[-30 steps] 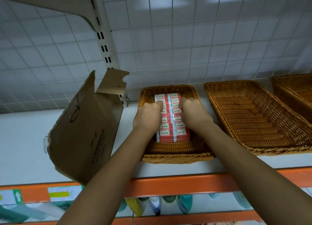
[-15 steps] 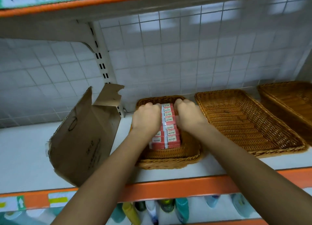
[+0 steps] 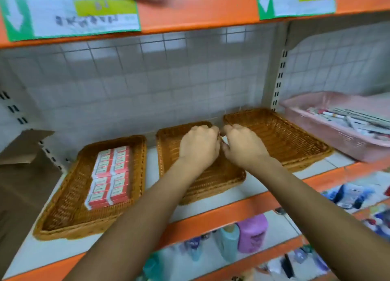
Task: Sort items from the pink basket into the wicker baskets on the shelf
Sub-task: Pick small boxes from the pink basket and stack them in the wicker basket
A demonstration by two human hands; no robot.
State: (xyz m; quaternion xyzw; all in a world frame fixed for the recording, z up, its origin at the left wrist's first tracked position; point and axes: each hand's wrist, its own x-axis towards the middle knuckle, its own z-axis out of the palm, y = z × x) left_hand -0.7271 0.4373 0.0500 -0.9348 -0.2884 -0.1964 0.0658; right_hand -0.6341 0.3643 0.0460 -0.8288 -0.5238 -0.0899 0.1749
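Three wicker baskets stand in a row on the white shelf. The left basket (image 3: 63, 198) holds a block of red-and-white boxes (image 3: 109, 175) in two columns. My left hand (image 3: 198, 147) and my right hand (image 3: 244, 147) hover close together over the middle basket (image 3: 168, 145), near its far right corner. Both have curled fingers and I see nothing in either. The right wicker basket (image 3: 285, 137) has nothing in it. A pink basket (image 3: 329, 133) at the far right holds several flat packets and pens.
A torn cardboard box (image 3: 23, 171) stands at the left end of the shelf. The upper shelf edge (image 3: 190, 12), orange with paper labels, hangs overhead. Bottles (image 3: 251, 234) fill the shelf below the orange front rail (image 3: 221, 217).
Both hands have let go of the red-and-white boxes in the left basket and moved right, over the middle basket. The view has swung right, bringing the pink basket in.
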